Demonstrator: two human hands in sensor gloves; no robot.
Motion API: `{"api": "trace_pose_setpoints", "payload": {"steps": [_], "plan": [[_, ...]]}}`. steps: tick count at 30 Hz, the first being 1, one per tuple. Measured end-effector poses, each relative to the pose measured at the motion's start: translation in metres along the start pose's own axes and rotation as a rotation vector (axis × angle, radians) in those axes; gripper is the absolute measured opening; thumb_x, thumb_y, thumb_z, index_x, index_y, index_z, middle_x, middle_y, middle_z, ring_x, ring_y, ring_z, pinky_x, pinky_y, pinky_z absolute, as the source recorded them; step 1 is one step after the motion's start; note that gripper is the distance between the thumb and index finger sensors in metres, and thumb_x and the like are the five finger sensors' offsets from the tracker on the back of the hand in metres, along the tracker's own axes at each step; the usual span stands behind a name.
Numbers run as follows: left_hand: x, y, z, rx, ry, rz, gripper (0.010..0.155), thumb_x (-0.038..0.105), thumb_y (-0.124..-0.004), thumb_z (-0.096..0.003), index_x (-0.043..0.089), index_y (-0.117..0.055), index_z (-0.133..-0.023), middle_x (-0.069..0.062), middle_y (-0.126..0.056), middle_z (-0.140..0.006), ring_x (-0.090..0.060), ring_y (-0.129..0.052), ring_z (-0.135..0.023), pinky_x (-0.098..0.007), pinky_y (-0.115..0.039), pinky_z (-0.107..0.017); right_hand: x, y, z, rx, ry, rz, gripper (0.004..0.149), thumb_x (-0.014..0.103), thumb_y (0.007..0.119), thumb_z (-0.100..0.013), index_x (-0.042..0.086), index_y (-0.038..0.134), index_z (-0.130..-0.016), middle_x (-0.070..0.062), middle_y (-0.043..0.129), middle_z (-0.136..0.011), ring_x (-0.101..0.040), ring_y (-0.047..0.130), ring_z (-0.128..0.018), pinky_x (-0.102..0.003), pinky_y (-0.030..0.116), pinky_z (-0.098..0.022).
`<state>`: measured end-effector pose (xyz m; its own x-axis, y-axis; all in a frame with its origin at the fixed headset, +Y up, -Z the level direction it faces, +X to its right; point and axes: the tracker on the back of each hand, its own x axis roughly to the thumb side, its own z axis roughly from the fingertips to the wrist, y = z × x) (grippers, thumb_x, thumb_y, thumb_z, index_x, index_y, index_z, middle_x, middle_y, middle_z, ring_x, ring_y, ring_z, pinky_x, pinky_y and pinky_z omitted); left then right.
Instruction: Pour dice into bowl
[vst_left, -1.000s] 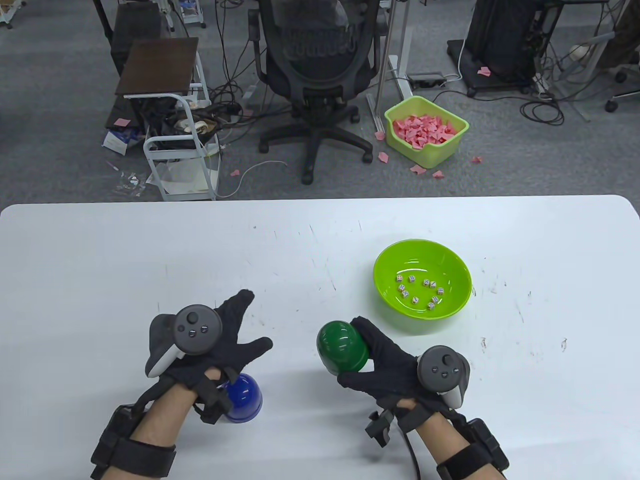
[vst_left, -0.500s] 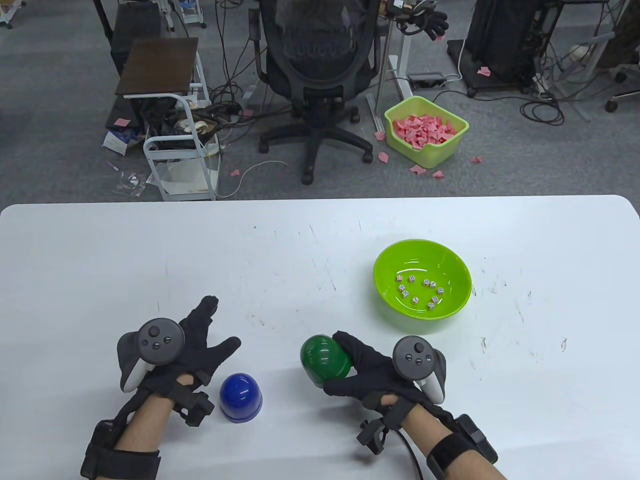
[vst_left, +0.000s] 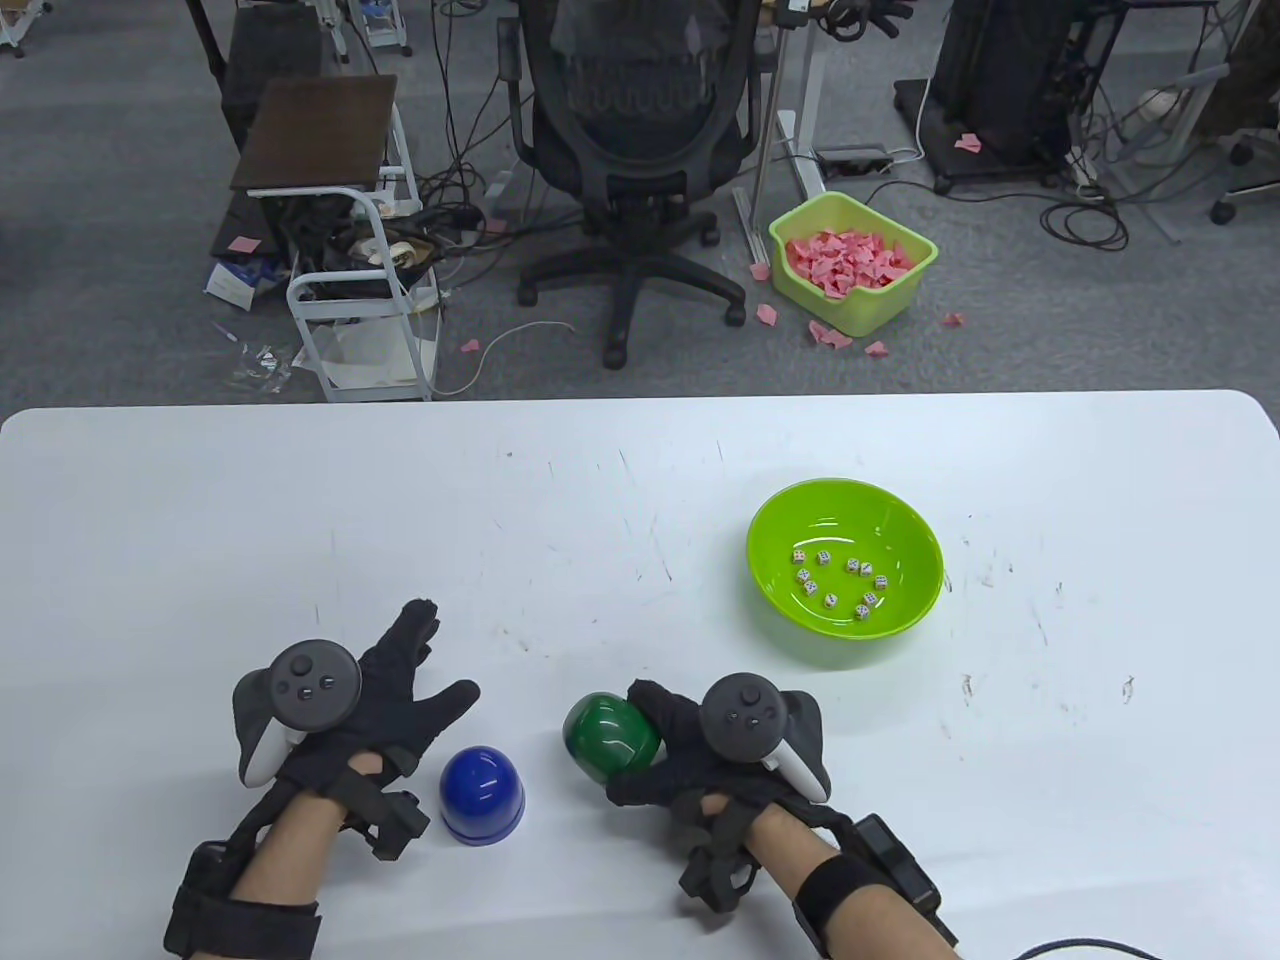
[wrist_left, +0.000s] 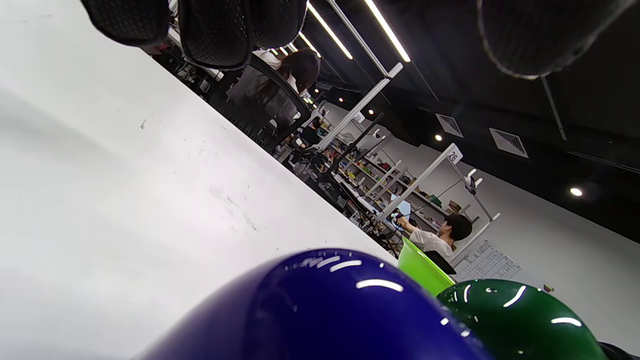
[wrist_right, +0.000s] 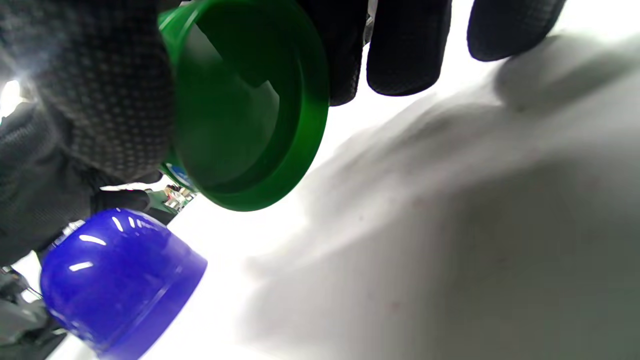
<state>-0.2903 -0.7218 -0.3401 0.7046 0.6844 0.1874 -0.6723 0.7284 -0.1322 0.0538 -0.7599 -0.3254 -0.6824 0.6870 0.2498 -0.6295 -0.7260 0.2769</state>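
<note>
A lime green bowl (vst_left: 845, 505) stands on the table's right half with several white dice (vst_left: 838, 579) in it. My right hand (vst_left: 655, 745) grips a dark green cup (vst_left: 608, 738) near the front middle; in the right wrist view the green cup (wrist_right: 240, 105) is tilted off the table, mouth open, and looks empty. A blue cup (vst_left: 482, 793) stands mouth down on the table just left of it, also in the left wrist view (wrist_left: 320, 310) and the right wrist view (wrist_right: 115, 285). My left hand (vst_left: 425, 670) is spread open and empty, left of the blue cup.
The white table (vst_left: 300, 520) carries only the bowl and the two cups. Beyond its far edge are an office chair (vst_left: 630, 130), a small cart (vst_left: 340, 240) and a green bin of pink pieces (vst_left: 850, 260) on the floor.
My right hand has carried the green cup left and toward me, away from the bowl. My left hand moved left off the blue cup and spread open; the blue cup stayed put.
</note>
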Motion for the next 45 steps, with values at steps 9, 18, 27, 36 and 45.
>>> {"api": "trace_pose_setpoints", "payload": {"steps": [9,18,27,36,45], "plan": [[0.000,0.000,0.000,-0.009,0.010,-0.001,0.098,0.069,-0.076,-0.0392,0.024,-0.025,-0.110,-0.015,-0.046,-0.116,-0.042,-0.062,-0.103,-0.064,-0.058,-0.074,-0.001,0.001,0.001,0.009,0.002,0.089,0.097,0.049,0.099,-0.035,0.005,0.053,-0.108,-0.021,0.071,-0.110,-0.053,0.073,-0.084,-0.077,0.056,-0.063],[0.000,0.001,0.000,-0.034,0.016,0.012,0.099,0.069,-0.076,-0.0393,0.023,-0.024,-0.109,-0.015,-0.043,-0.116,-0.043,-0.060,-0.104,-0.065,-0.056,-0.074,0.000,-0.003,0.002,0.070,0.036,0.206,0.099,0.047,0.101,-0.033,0.001,0.054,-0.108,-0.024,0.073,-0.108,-0.054,0.074,-0.085,-0.078,0.058,-0.061],[-0.001,0.003,0.001,-0.041,0.011,0.018,0.099,0.069,-0.076,-0.0393,0.023,-0.024,-0.109,-0.014,-0.043,-0.116,-0.043,-0.059,-0.105,-0.065,-0.056,-0.075,-0.005,0.001,0.004,0.087,0.043,0.240,0.103,0.048,0.100,-0.033,-0.001,0.049,-0.109,-0.027,0.069,-0.108,-0.050,0.071,-0.085,-0.080,0.052,-0.062],[-0.002,0.005,0.002,-0.052,0.018,0.025,0.099,0.069,-0.076,-0.0395,0.023,-0.023,-0.109,-0.015,-0.042,-0.117,-0.043,-0.057,-0.105,-0.066,-0.054,-0.075,-0.006,0.004,0.002,0.100,0.057,0.335,0.101,0.050,0.100,-0.033,0.005,0.051,-0.109,-0.031,0.062,-0.109,-0.061,0.055,-0.093,-0.085,0.045,-0.061],[-0.004,0.006,0.002,-0.061,0.030,0.022,0.099,0.069,-0.076,-0.0395,0.023,-0.022,-0.109,-0.015,-0.041,-0.117,-0.044,-0.056,-0.105,-0.066,-0.054,-0.075,-0.012,0.007,0.004,0.153,0.117,0.411,0.099,0.048,0.098,-0.035,0.003,0.050,-0.109,-0.036,0.038,-0.116,-0.067,0.037,-0.097,-0.085,0.040,-0.062]]}}
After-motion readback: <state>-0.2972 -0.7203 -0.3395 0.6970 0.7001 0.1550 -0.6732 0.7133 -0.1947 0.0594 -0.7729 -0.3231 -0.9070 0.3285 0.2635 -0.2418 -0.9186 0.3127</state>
